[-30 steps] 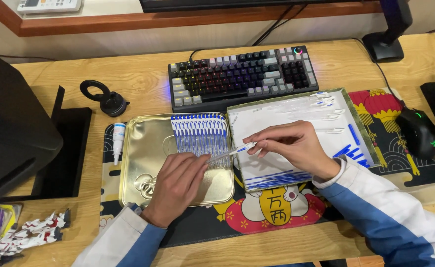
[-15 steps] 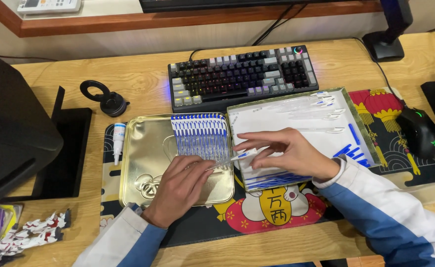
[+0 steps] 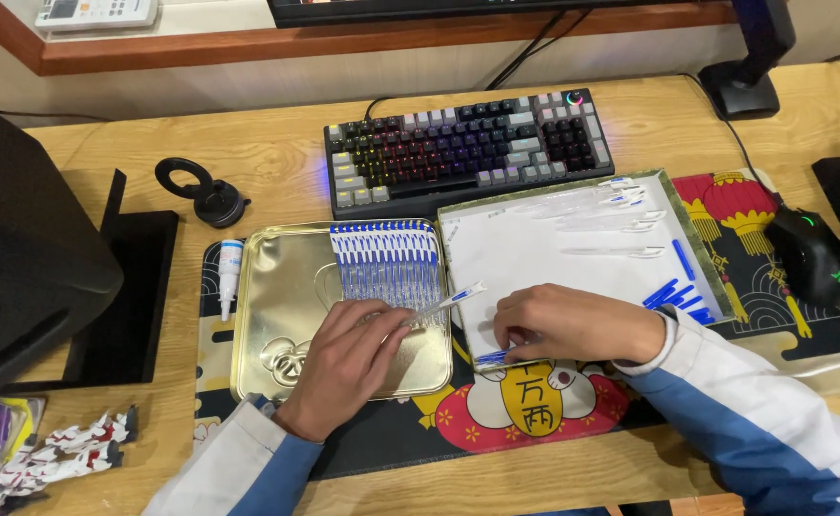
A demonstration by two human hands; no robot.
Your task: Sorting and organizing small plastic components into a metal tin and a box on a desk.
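Observation:
My left hand (image 3: 344, 363) lies over the gold tin tray (image 3: 277, 306) and holds a clear pen (image 3: 444, 304) with a blue and white end pointing right. A neat row of matching pens (image 3: 385, 258) fills the tin's far right part. My right hand (image 3: 573, 325) rests on the near edge of the white-lined tray (image 3: 554, 263), its fingertips closed on small blue pen parts (image 3: 492, 356). Clear pen barrels (image 3: 611, 215) lie at that tray's far side and loose blue parts (image 3: 678, 287) at its right.
A backlit keyboard (image 3: 463, 148) sits behind both trays, with a black mouse (image 3: 810, 253) at the right. A small white glue bottle (image 3: 230, 272) and a black ring stand (image 3: 200, 191) lie left of the tin. A black box (image 3: 28, 258) stands far left, with a toy model (image 3: 47, 454) below it.
My right hand has let go of the pen's end and dropped to the white tray's near edge. The left hand keeps the pen over the tin.

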